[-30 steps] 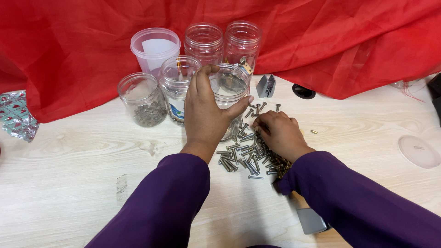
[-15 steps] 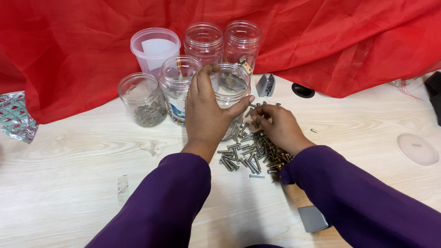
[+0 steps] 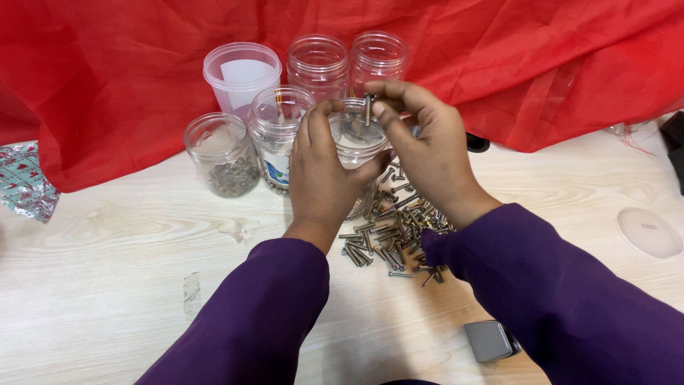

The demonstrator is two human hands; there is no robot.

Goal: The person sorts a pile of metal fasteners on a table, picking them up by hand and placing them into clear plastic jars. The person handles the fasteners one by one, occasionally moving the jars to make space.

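The left hand (image 3: 324,175) wraps closed around the clear round plastic jar (image 3: 354,139). Directly above the jar mouth, the right hand (image 3: 427,153) pinches a slim metal screw (image 3: 368,108) upright between thumb and fingertips. Loose metal screws (image 3: 392,232) lie heaped on the pale wooden table (image 3: 107,271), just beside the jar.

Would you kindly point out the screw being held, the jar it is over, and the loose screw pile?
screw (image 3: 368,108), head view, middle of its shank.
clear jar (image 3: 354,137), head view, its open rim.
screw pile (image 3: 388,235), head view, centre of the heap.
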